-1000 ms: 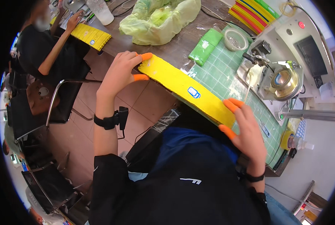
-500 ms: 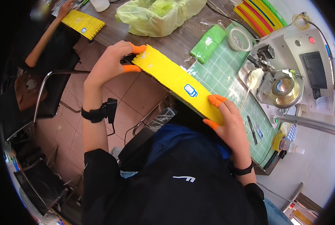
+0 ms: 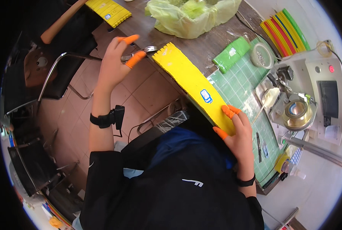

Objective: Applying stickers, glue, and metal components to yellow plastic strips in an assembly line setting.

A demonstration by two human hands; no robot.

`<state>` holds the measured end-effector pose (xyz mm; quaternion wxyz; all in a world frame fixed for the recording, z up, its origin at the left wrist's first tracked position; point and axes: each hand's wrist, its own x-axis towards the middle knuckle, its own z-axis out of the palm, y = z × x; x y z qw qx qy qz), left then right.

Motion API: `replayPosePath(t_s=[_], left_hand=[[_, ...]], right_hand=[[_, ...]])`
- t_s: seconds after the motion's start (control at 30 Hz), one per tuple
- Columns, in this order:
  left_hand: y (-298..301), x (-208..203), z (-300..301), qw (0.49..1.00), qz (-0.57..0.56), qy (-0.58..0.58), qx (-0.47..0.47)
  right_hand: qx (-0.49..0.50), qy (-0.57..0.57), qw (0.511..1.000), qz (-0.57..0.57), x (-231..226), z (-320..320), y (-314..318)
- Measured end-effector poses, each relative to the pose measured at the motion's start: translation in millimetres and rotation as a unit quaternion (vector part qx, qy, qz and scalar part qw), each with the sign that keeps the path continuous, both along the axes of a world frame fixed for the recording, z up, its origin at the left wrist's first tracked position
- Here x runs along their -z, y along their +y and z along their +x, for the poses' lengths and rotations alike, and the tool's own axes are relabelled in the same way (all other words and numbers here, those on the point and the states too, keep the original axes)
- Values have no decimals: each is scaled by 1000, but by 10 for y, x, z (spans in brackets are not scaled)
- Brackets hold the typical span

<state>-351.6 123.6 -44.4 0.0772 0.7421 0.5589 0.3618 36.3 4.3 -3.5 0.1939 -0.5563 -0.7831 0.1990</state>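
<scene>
A long, flat yellow strip (image 3: 192, 78) with a notched far end and a blue-and-white sticker lies slantwise along the table's near edge. My right hand (image 3: 240, 134), in orange finger cots, grips its near end between thumb and fingers. My left hand (image 3: 115, 61) is off the strip, just left of its notched end. Its thumb and forefinger, also in orange cots, are spread apart with nothing held between them. A shiny metal piece (image 3: 151, 48) shows by those fingertips; I cannot make out what it is.
A green wrapped packet (image 3: 231, 55) and a round clear dish (image 3: 261, 55) lie by the green gridded mat (image 3: 232, 82). A bag-lined bin (image 3: 190, 23) stands behind. On the right is a machine with a metal bowl (image 3: 296, 111). Another person's arm (image 3: 63, 23) is near a second yellow strip (image 3: 109, 12).
My left hand has let go of the strip's notched end and moved away to the left. My right hand still holds the near end. The view has shifted, so the table things appear farther right.
</scene>
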Motion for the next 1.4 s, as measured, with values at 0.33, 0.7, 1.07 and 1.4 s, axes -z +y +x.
replayPosePath(t_s=[0.33,0.7,1.07,1.4], left_hand=[[-163,953,-443,799,-355,-470,-123],[-348,894,-621,838,-169,-511,-91],[-150,864,-246,844,-210,-474,-133],[-327,-653,241,979,52,-189,-49]], right_hand=[[0,-4,1000,-16,-16,-71,27],[-20,3,1000,-7,-22,-318,138],[-12,8,1000,16,37,-314,110],[-18,26,999,-8,-12,-202,99]])
